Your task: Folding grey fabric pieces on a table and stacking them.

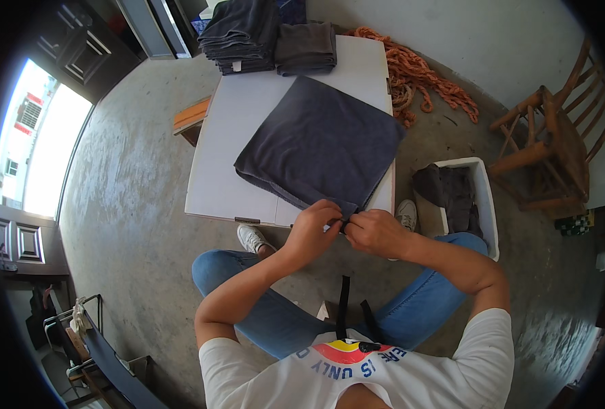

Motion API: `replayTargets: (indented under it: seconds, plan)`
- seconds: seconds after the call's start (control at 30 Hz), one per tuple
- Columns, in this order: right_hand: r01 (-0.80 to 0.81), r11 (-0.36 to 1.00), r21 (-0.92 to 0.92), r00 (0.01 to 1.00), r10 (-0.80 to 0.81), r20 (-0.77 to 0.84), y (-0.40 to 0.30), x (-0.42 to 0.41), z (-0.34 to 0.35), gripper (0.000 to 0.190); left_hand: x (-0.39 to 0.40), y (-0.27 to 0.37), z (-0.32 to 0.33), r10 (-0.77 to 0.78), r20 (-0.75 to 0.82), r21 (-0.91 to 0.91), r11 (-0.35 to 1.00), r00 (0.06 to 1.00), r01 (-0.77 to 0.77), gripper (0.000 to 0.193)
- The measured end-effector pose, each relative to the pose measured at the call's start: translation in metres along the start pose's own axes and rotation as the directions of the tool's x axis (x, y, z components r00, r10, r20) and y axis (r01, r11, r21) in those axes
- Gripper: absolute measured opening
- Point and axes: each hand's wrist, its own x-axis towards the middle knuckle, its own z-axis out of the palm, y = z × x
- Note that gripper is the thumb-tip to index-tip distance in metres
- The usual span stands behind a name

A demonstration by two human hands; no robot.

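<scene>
A dark grey cloth towel [328, 143] lies turned cornerwise across a white table [215, 179]. Its near corner reaches the table's front edge, where both hands meet. My left hand [317, 227] pinches the left side of that corner between thumb and fingers. Close beside it, my right hand [376, 230] grips the right side of the same corner. The corner looks bunched between the fingertips, and part of it is hidden by them. Along the towel's lower left side runs a stitched hem.
Folded dark towels stand in a tall stack [243, 38] and a lower stack [306, 48] at the table's back. To the right, a white bin [489, 204] holds dark cloths [458, 197]. Orange rope [415, 71] lies by the wall, near a wooden chair [548, 138].
</scene>
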Motion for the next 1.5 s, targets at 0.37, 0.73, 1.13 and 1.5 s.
replayTargets:
  seconds: [0.37, 0.73, 1.13, 1.5]
  plan:
    - [-0.172, 0.96, 0.22, 0.967, 0.207, -0.151, -0.002, 0.004, -0.004, 0.012, -0.008, 0.004, -0.002, 0.173, 0.07, 0.156, 0.971, 0.982, -0.182, 0.023]
    - [-0.174, 0.974, 0.144, 0.978, 0.188, -0.09, 0.01, 0.008, -0.017, 0.019, -0.003, 0.009, -0.014, 0.171, 0.017, 0.185, 0.968, 0.985, -0.171, 0.016]
    - [-0.201, 0.979, -0.047, 0.979, 0.202, 0.014, 0.045, 0.0, -0.024, 0.037, 0.0, 0.016, -0.025, 0.188, -0.13, 0.166, 0.972, 0.974, -0.165, 0.013]
    - [-0.636, 0.687, -0.353, 0.723, 0.69, 0.041, 0.093, -0.012, -0.048, 0.051, -0.002, 0.018, -0.027, 0.295, -0.116, 0.221, 0.939, 0.948, -0.265, 0.01]
